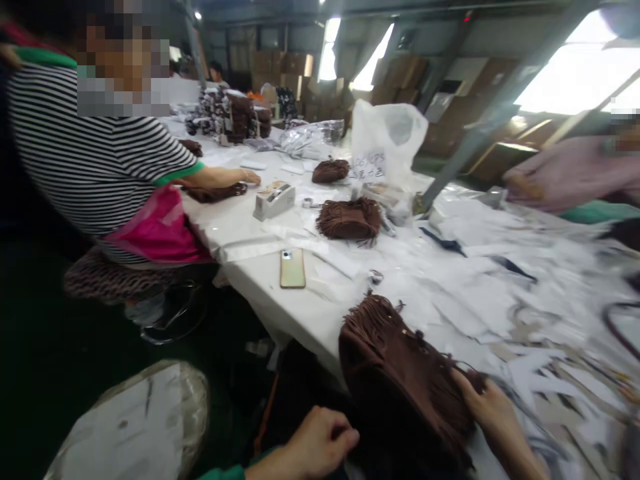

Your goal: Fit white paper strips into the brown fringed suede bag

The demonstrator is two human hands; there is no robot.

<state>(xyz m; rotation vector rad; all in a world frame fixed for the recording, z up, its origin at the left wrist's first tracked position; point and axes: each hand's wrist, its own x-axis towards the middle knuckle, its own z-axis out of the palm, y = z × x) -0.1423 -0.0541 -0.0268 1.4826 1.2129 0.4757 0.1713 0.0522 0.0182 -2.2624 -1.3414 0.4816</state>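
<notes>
Closest to me, the person's left hand (pixel 320 440) hovers off the bench's near edge, fingers loosely curled; I can't tell whether it has hold of anything. Beside it, a brown fringed bag (pixel 400 380) leans over that edge of the white-covered bench (pixel 263 277), the right hand (pixel 487 403) gripping its right end, fingers partly closed. Further along the same edge lies a phone (pixel 293 270), with a tape dispenser (pixel 275 202) beyond, near a striped-shirted co-worker (pixel 95 153).
</notes>
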